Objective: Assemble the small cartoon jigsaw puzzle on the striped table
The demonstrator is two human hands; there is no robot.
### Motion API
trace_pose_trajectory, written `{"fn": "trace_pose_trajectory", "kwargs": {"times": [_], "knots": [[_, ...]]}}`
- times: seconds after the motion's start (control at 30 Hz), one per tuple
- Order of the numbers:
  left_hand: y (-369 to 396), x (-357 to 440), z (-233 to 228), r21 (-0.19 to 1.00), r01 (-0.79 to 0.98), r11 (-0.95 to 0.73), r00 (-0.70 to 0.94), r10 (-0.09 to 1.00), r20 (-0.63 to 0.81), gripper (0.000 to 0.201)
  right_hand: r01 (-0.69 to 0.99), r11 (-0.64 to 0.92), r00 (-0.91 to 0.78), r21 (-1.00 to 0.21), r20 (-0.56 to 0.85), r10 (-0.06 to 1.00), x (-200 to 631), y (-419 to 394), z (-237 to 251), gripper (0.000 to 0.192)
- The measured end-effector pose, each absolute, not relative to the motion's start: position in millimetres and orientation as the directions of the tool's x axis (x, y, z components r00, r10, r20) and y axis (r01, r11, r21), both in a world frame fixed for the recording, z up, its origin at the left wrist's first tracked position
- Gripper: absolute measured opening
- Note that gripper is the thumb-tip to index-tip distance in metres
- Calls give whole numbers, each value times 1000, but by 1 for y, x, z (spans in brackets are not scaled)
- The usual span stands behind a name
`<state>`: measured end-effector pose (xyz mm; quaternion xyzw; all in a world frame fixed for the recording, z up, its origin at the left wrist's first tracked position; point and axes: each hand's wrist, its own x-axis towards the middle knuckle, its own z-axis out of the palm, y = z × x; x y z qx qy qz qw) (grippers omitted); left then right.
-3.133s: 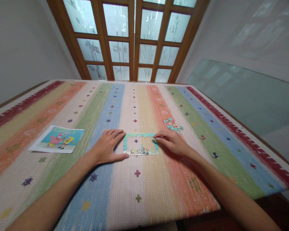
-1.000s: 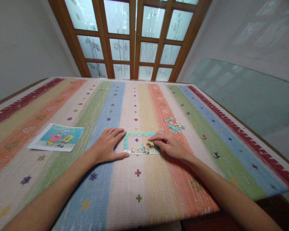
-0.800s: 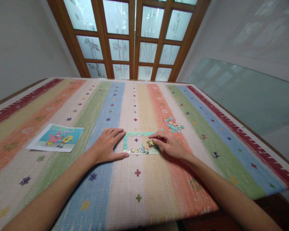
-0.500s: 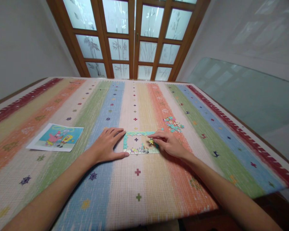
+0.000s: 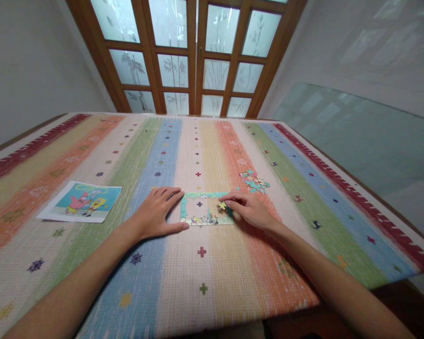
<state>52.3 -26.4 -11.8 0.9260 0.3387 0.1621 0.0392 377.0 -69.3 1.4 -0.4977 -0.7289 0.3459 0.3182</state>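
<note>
Here, at nine o'clock from the puzzle border [image 5: 205,221] and well apart from it, a printed cartoon sheet [image 5: 86,202] is laid on the cloth-covered counter [image 5: 229,273]. Nearer, also at nine o'clock, the left hand [image 5: 154,213] is spread palm down, the border's left corners met by thumb and forefinger. The border is laid flat as a rectangle. Towards three o'clock, over its right part, a yellow puzzle piece [image 5: 222,205] is pinched between thumb and forefinger of the right hand [image 5: 250,209]. At two o'clock, just beyond that hand, loose pieces [image 5: 255,182] are heaped.
</note>
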Motion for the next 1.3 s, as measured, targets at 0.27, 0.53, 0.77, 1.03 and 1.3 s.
{"fn": "trace_pose_trajectory", "kwargs": {"times": [0.27,0.53,0.77,1.03,1.3], "knots": [[-26,52,-11,151,621,-769,729,638,250,85,580,202,-230,-789,79,970,405,-58,13,22],[-27,52,-9,162,618,-769,726,637,259,81,679,28,-169,-733,-119,978,442,-54,27,13],[-27,52,-9,151,614,-774,733,631,253,84,767,52,-192,-639,-152,969,442,-54,26,11],[-27,52,-10,133,613,-779,737,624,260,85,910,262,-116,-321,410,905,443,-36,5,27],[-26,51,-12,128,613,-779,734,623,270,85,968,185,-89,-171,455,886,437,-8,-17,31]]}}
